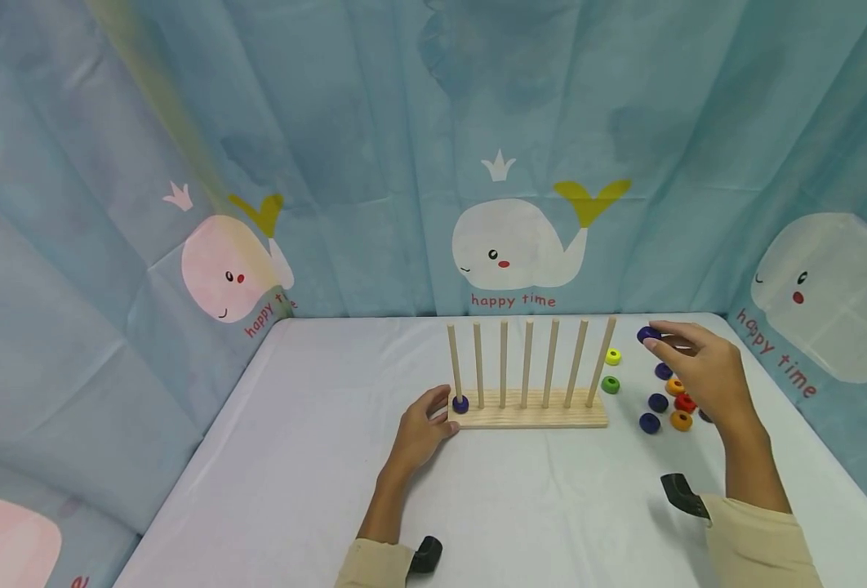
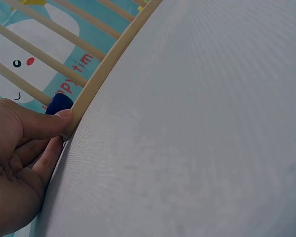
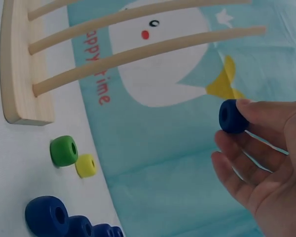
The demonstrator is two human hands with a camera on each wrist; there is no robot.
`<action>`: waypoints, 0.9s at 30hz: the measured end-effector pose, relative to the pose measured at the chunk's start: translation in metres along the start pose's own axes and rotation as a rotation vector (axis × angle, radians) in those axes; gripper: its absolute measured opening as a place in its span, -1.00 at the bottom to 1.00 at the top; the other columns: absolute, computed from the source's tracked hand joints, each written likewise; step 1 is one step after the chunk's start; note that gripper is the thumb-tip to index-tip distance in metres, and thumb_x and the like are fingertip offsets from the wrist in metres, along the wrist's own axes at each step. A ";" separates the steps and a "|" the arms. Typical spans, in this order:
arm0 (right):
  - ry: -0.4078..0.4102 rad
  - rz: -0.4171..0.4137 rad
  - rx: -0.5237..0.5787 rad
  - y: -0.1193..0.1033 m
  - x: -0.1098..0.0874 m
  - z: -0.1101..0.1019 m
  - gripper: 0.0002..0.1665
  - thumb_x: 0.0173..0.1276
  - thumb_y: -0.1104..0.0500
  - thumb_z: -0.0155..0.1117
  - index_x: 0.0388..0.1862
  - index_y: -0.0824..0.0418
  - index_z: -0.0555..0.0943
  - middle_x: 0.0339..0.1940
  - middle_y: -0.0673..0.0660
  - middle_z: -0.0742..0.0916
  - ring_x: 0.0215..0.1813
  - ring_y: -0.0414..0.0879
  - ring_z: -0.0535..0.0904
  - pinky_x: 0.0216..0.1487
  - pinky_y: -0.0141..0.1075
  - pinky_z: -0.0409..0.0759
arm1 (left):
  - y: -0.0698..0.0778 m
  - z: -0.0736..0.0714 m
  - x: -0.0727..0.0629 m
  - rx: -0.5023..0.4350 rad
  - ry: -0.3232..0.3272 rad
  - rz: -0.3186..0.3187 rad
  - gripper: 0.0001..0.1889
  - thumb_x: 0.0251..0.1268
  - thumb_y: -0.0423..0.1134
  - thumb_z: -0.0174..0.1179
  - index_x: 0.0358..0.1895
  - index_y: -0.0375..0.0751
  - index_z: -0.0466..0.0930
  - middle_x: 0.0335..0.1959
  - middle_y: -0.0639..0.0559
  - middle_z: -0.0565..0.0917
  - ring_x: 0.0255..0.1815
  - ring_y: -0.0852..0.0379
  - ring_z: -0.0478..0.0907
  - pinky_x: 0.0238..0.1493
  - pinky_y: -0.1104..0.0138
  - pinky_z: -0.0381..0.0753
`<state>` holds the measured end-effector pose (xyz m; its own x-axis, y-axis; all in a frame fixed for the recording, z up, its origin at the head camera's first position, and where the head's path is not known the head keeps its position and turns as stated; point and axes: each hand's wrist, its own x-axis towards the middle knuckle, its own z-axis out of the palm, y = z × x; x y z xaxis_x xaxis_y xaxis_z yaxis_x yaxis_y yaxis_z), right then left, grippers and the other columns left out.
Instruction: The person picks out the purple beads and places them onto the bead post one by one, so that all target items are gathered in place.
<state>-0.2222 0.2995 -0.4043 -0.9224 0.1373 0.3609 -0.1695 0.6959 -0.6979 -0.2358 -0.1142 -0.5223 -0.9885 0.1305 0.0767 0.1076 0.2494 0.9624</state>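
Note:
A wooden base with a row of upright pegs (image 1: 529, 418) stands on the white table. Around its left end my left hand (image 1: 420, 433) holds on, thumb at the front edge in the left wrist view. One dark blue bead (image 1: 460, 405) sits at the bottom of the leftmost peg, close by those fingers. My right hand (image 1: 705, 371) pinches another blue bead (image 3: 233, 117) between thumb and fingers, raised to the right of the pegs. The hole of this bead shows in the right wrist view. The other pegs carry no beads.
Loose beads lie right of the base: a green bead (image 1: 611, 385), a yellow bead (image 1: 613, 357), a red bead (image 1: 686, 402), orange beads (image 1: 681, 420) and several blue beads (image 1: 650, 423). A curtain (image 1: 375, 163) with printed whales hangs behind the table.

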 end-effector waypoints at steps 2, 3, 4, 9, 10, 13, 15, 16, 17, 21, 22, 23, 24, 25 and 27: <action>0.011 -0.016 0.012 -0.001 -0.001 -0.001 -0.37 0.58 -0.15 0.29 0.43 0.21 0.61 0.29 0.39 0.70 0.27 0.46 0.64 -0.10 -0.83 0.47 | 0.000 0.000 0.000 -0.010 0.000 0.001 -0.29 0.27 -0.58 0.35 0.51 -0.36 0.41 0.49 -0.32 0.50 0.53 -0.24 0.45 0.39 0.31 0.65; 0.016 -0.025 0.017 -0.002 -0.001 -0.001 -0.38 0.58 -0.13 0.30 0.43 0.21 0.61 0.30 0.39 0.70 0.27 0.46 0.64 -0.10 -0.86 0.43 | 0.000 0.000 0.000 -0.014 0.000 0.005 -0.29 0.27 -0.59 0.35 0.51 -0.37 0.41 0.49 -0.33 0.50 0.53 -0.25 0.45 0.39 0.30 0.65; 0.021 -0.036 0.022 -0.003 -0.002 -0.001 -0.39 0.58 -0.11 0.30 0.42 0.22 0.62 0.30 0.39 0.69 0.26 0.46 0.64 -0.09 -0.87 0.41 | 0.000 0.000 0.000 -0.016 -0.001 0.008 -0.30 0.27 -0.59 0.35 0.51 -0.37 0.41 0.49 -0.34 0.50 0.53 -0.25 0.45 0.39 0.30 0.65; 0.045 -0.069 0.027 -0.010 -0.003 -0.004 -0.43 0.58 -0.06 0.33 0.40 0.22 0.64 0.30 0.36 0.70 0.24 0.41 0.65 -0.05 -0.87 0.42 | 0.000 0.000 0.000 -0.013 0.002 0.000 -0.29 0.27 -0.59 0.35 0.52 -0.36 0.41 0.49 -0.31 0.51 0.53 -0.23 0.46 0.36 0.38 0.65; 0.050 -0.069 0.024 -0.012 -0.003 -0.004 -0.43 0.57 -0.07 0.33 0.40 0.21 0.64 0.30 0.34 0.70 0.24 0.39 0.65 -0.04 -0.87 0.43 | 0.000 0.000 0.000 -0.011 0.001 -0.006 -0.29 0.27 -0.59 0.35 0.52 -0.35 0.41 0.49 -0.30 0.51 0.53 -0.21 0.46 0.36 0.40 0.65; 0.056 -0.070 0.021 -0.015 -0.004 -0.006 -0.43 0.57 -0.08 0.33 0.40 0.20 0.64 0.31 0.35 0.70 0.25 0.39 0.65 -0.05 -0.87 0.42 | 0.000 0.000 0.001 -0.009 0.000 -0.009 -0.29 0.27 -0.59 0.34 0.52 -0.34 0.41 0.49 -0.29 0.51 0.54 -0.21 0.45 0.36 0.40 0.65; 0.057 -0.070 0.025 -0.017 -0.004 -0.007 -0.42 0.56 -0.08 0.34 0.40 0.20 0.64 0.31 0.37 0.69 0.25 0.40 0.65 -0.06 -0.88 0.41 | 0.000 0.000 0.001 -0.009 -0.001 -0.010 -0.29 0.27 -0.59 0.34 0.52 -0.34 0.41 0.49 -0.29 0.51 0.54 -0.21 0.45 0.37 0.39 0.65; 0.059 -0.067 0.023 -0.018 -0.005 -0.007 -0.42 0.56 -0.08 0.34 0.40 0.19 0.64 0.30 0.36 0.69 0.25 0.39 0.65 -0.06 -0.88 0.41 | 0.000 0.000 0.001 -0.007 -0.002 -0.011 -0.28 0.27 -0.59 0.34 0.53 -0.34 0.41 0.49 -0.28 0.51 0.54 -0.20 0.46 0.37 0.39 0.65; 0.062 -0.068 0.023 -0.018 -0.005 -0.008 -0.42 0.56 -0.08 0.35 0.40 0.19 0.65 0.30 0.35 0.70 0.25 0.34 0.66 -0.06 -0.88 0.41 | 0.000 0.000 0.001 -0.005 -0.003 -0.006 -0.29 0.27 -0.59 0.34 0.52 -0.35 0.41 0.49 -0.29 0.51 0.54 -0.22 0.45 0.37 0.37 0.65; 0.077 -0.083 0.028 -0.022 -0.007 -0.009 -0.45 0.55 -0.05 0.36 0.37 0.20 0.66 0.25 0.32 0.72 0.12 -0.26 0.68 -0.04 -0.88 0.44 | 0.000 0.000 0.001 0.002 -0.004 -0.004 -0.28 0.26 -0.59 0.35 0.52 -0.36 0.41 0.49 -0.30 0.51 0.53 -0.22 0.46 0.37 0.36 0.66; 0.081 -0.086 0.029 -0.023 -0.007 -0.009 -0.46 0.55 -0.04 0.37 0.37 0.20 0.67 0.24 0.30 0.72 0.08 -0.42 0.62 -0.04 -0.88 0.44 | 0.000 0.000 0.000 0.004 -0.004 -0.004 -0.28 0.25 -0.59 0.35 0.52 -0.35 0.41 0.49 -0.30 0.51 0.53 -0.22 0.46 0.37 0.37 0.66; 0.085 -0.096 0.032 -0.024 -0.007 -0.009 -0.47 0.55 -0.03 0.37 0.36 0.21 0.67 0.23 0.30 0.73 0.04 -0.56 0.54 -0.03 -0.88 0.45 | 0.000 0.000 0.000 0.003 -0.003 -0.004 -0.28 0.25 -0.59 0.35 0.52 -0.36 0.41 0.49 -0.30 0.51 0.53 -0.22 0.46 0.37 0.37 0.65; 0.087 -0.105 0.035 -0.025 -0.007 -0.009 -0.48 0.55 -0.01 0.37 0.36 0.23 0.67 0.22 0.31 0.73 0.02 -0.65 0.46 -0.03 -0.88 0.44 | 0.000 0.000 0.000 0.003 -0.003 -0.009 -0.28 0.25 -0.59 0.35 0.52 -0.34 0.41 0.49 -0.29 0.52 0.53 -0.20 0.47 0.37 0.38 0.65; 0.089 -0.111 0.037 -0.026 -0.007 -0.009 -0.48 0.55 0.00 0.37 0.35 0.23 0.67 0.22 0.31 0.73 0.01 -0.71 0.41 -0.03 -0.88 0.44 | 0.000 0.000 0.001 0.002 -0.003 -0.009 -0.28 0.25 -0.59 0.35 0.52 -0.34 0.41 0.49 -0.29 0.52 0.53 -0.21 0.47 0.37 0.38 0.65; 0.097 -0.122 0.037 -0.029 -0.008 -0.009 -0.49 0.55 0.01 0.38 0.35 0.23 0.68 0.21 0.30 0.73 0.02 -0.73 0.40 -0.02 -0.88 0.44 | -0.001 0.000 0.001 -0.001 -0.003 -0.006 -0.28 0.25 -0.60 0.34 0.52 -0.35 0.41 0.49 -0.29 0.51 0.53 -0.20 0.46 0.38 0.37 0.65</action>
<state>-0.2072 0.2844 -0.3818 -0.8566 0.1217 0.5013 -0.2927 0.6855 -0.6666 -0.2369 -0.1146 -0.5231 -0.9888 0.1319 0.0696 0.1010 0.2488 0.9633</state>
